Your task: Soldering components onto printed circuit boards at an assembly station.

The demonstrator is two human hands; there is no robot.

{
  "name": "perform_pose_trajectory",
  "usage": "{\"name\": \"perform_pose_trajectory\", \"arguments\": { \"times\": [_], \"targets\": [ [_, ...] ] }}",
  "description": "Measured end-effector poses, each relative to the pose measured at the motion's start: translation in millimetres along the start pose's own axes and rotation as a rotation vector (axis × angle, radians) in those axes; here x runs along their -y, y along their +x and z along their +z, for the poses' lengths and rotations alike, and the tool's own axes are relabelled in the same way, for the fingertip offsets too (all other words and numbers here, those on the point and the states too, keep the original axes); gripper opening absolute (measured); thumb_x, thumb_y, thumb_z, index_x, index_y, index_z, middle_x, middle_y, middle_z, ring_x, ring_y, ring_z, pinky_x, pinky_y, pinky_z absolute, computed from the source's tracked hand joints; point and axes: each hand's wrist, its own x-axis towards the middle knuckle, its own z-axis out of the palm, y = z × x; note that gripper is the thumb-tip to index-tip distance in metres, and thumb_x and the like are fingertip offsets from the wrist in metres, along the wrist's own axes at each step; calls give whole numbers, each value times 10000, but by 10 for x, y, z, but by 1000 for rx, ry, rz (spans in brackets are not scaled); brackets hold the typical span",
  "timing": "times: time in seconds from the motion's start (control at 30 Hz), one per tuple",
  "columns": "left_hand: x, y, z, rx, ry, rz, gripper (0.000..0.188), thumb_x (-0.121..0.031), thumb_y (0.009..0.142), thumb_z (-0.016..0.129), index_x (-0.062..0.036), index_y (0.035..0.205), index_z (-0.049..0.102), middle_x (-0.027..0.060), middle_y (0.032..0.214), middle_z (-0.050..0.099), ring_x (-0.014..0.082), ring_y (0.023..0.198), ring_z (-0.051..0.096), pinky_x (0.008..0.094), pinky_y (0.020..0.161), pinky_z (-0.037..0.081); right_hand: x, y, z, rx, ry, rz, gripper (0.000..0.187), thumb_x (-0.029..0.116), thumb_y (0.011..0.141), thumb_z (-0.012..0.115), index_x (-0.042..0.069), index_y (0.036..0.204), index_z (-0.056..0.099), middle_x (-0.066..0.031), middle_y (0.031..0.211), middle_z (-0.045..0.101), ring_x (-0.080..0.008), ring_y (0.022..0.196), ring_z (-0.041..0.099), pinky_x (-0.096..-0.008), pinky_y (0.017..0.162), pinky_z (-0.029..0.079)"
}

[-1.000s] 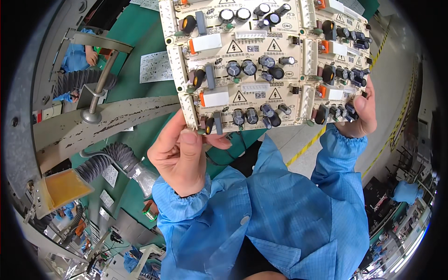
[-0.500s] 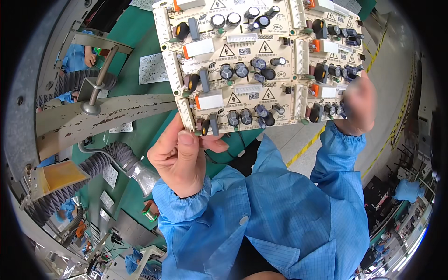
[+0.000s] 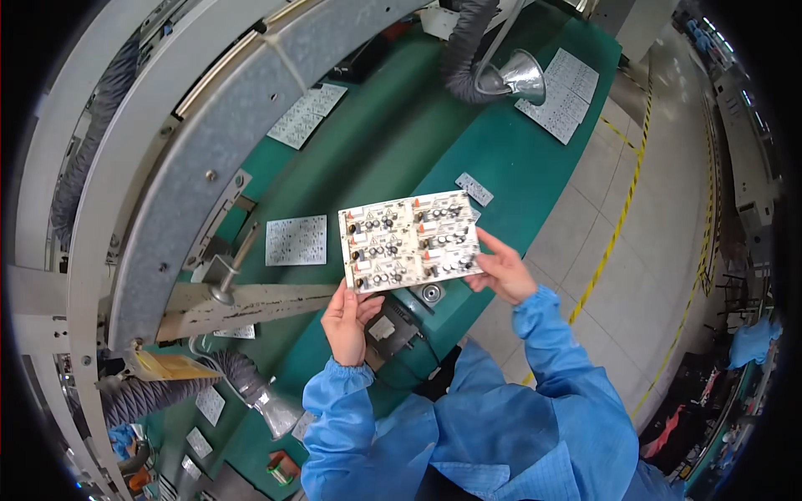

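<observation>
Grey metal framing (image 3: 192, 159) stands at the left, its line bent by the lens. Next to it, a ribbed hose (image 3: 238, 367) ends in a shiny hood (image 3: 278, 413) above the green bench (image 3: 526, 184). A white board (image 3: 296, 241) lies on the bench, just left of the piece in hand.

Left hand (image 3: 344, 326): thumb and fingers drawn narrow on the lower left corner of a cream circuit panel (image 3: 409, 242) (their reach behind it cannot be told). The panel is held over the bench, component side toward the viewer. Its long axis runs from hand to hand, right end slightly higher in view — so it lies up and to the right of the left fingers, and to the left of the right ones. Neither hand is nearer; both touch it.

Below its lower edge: a black box (image 3: 393, 331), then a round metal fitting (image 3: 432, 293).

Right hand (image 3: 505, 274): fingers gripping the right edge, toward the lower corner — contact noted. Beyond lies yellow floor tape (image 3: 642, 154).
</observation>
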Motion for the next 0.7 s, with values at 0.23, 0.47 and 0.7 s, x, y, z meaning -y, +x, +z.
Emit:
{"name": "perform_pose_trajectory", "arguments": {
  "times": [0.23, 0.47, 0.7],
  "targets": [
    [241, -170, -112, -37, 170, -58, 481, -217, 991, 427, 6, 1396, 295, 227, 1192, 565, 235, 914, 649, 303, 793, 518, -644, 1460, -222, -192, 116, 4, 577, 99, 954, 482, 172, 1466, 227, -116, 1023, 642, -159, 778, 630, -259, 644, 537],
    [269, -519, -116, -77, 164, -59, 459, -187, 972, 463, -1, 1374, 344, 238, 1188, 564, 249, 915, 648, 312, 794, 515, -748, 2897, -409, -686, 202, -117, 555, 36, 936, 451, 169, 1447, 282, -124, 1073, 628, -214, 717, 656, -303, 578, 558],
    [480, -547, -225, -181, 129, -98, 468, -187, 953, 495, 10, 1356, 360, 234, 1176, 574, 262, 919, 646, 332, 812, 505, -227, 4086, -1181, -874, 547, -455, 669, 74, 892, 545, 182, 1461, 209, -82, 1030, 613, -202, 747, 616, -337, 633, 541]
  ]
}}
